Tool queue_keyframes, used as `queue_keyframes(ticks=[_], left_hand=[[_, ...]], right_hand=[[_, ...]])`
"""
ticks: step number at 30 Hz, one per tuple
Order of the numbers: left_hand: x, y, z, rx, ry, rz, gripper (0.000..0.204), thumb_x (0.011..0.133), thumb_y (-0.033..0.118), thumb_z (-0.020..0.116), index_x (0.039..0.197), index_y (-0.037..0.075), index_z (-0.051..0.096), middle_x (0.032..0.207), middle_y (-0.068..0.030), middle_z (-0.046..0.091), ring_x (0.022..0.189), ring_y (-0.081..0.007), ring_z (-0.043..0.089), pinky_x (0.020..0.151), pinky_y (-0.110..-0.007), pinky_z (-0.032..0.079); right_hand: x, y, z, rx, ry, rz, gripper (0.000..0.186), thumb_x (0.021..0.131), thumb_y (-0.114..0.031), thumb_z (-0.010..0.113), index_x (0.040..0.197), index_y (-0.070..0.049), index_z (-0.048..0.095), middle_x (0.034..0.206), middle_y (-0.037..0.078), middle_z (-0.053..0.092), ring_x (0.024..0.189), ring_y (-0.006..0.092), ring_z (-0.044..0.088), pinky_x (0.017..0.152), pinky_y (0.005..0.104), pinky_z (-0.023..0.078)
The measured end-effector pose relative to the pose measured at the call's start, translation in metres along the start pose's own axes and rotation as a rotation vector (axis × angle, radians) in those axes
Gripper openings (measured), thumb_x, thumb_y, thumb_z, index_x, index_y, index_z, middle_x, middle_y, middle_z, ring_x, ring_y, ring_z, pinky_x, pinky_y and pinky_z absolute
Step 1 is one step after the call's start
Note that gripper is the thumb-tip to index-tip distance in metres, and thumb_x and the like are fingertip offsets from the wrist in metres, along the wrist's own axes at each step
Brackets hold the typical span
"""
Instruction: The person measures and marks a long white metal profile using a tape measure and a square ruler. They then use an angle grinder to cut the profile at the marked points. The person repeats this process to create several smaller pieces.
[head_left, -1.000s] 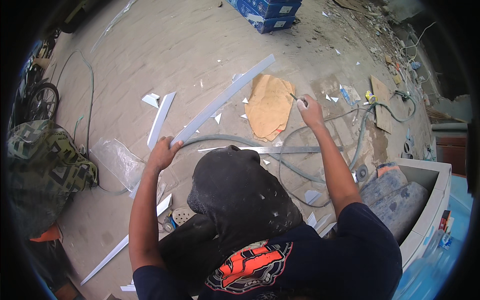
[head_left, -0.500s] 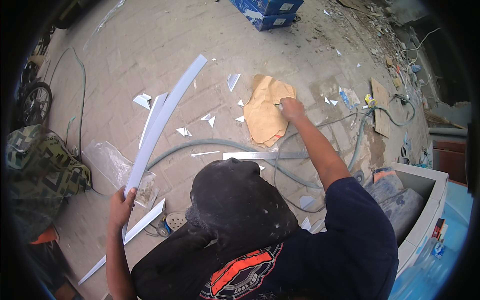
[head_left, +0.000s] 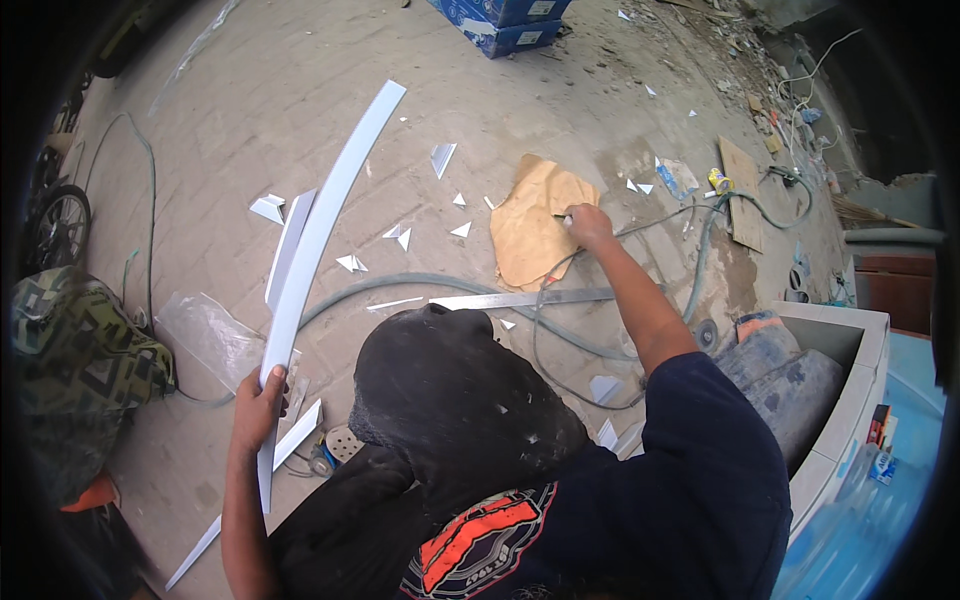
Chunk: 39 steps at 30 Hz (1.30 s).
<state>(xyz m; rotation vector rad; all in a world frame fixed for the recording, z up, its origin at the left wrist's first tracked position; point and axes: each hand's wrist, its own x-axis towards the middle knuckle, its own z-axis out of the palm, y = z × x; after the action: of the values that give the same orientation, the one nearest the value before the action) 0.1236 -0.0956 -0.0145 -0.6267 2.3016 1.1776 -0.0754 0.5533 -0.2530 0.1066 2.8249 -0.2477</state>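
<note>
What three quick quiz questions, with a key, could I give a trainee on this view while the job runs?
1. Multiple choice: what is the left hand gripping?
A) a grey hose
B) a long white strip
C) a motorcycle wheel
2. True or false: the blue cardboard boxes lie farther from the person than the brown paper sheet.
3. Short answer: which hand is at the right edge of the brown paper sheet?

Key:
1. B
2. True
3. The right hand
</note>
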Motion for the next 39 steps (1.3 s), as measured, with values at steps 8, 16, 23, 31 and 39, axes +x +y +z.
queue_keyframes(ticks=[8, 16, 23, 31, 39], left_hand=[[0.001, -0.015, 0.005, 0.074, -0.033, -0.017, 0.061, 0.108, 0.058, 0.065, 0.099, -0.002, 0.068, 0.074, -0.0041, 0.063, 0.063, -0.0129, 0.062, 0.06, -0.033, 0.053], [-0.001, -0.013, 0.007, 0.045, -0.031, -0.005, 0.06, 0.108, 0.057, 0.065, 0.102, -0.003, 0.068, 0.075, -0.0035, 0.063, 0.062, -0.0128, 0.061, 0.059, -0.033, 0.052], [0.005, 0.0, 0.012, -0.053, -0.09, 0.019, 0.051, 0.103, 0.046, 0.077, 0.111, -0.004, 0.069, 0.083, -0.0056, 0.068, 0.068, -0.0135, 0.065, 0.063, -0.033, 0.054], [-0.01, 0.067, -0.002, -0.061, 0.082, 0.159, 0.06, 0.098, 0.047, 0.081, 0.122, -0.007, 0.07, 0.085, -0.0099, 0.072, 0.072, -0.0167, 0.07, 0.067, -0.035, 0.057], [-0.068, 0.13, -0.028, 0.059, 0.266, 0.406, 0.062, 0.099, 0.047, 0.078, 0.134, -0.005, 0.072, 0.1, -0.0219, 0.078, 0.091, -0.0284, 0.075, 0.082, -0.042, 0.059]], right_hand=[[-0.017, 0.007, 0.013, 0.131, 0.081, -0.051, 0.026, 0.091, -0.025, 0.069, 0.106, -0.009, 0.083, 0.108, 0.021, 0.079, 0.104, 0.0402, 0.075, 0.093, 0.051, 0.059], [-0.014, 0.028, 0.015, 0.087, 0.032, -0.019, 0.029, 0.089, -0.031, 0.071, 0.103, -0.008, 0.081, 0.105, 0.021, 0.078, 0.103, 0.0423, 0.075, 0.091, 0.053, 0.059], [-0.026, 0.031, -0.001, 0.43, 0.244, 0.061, 0.028, 0.09, -0.021, 0.067, 0.107, -0.004, 0.081, 0.095, 0.018, 0.08, 0.084, 0.0285, 0.079, 0.078, 0.0419, 0.062], [-0.103, -0.239, -0.158, 1.526, 0.016, -0.397, 0.032, 0.105, -0.011, 0.058, 0.131, 0.002, 0.071, 0.086, 0.01, 0.074, 0.076, 0.0183, 0.077, 0.067, 0.0263, 0.061], [-0.15, -0.357, -0.265, 1.656, -0.107, -0.901, 0.03, 0.112, -0.021, 0.065, 0.134, 0.0, 0.067, 0.085, 0.009, 0.071, 0.073, 0.016, 0.072, 0.062, 0.027, 0.059]])
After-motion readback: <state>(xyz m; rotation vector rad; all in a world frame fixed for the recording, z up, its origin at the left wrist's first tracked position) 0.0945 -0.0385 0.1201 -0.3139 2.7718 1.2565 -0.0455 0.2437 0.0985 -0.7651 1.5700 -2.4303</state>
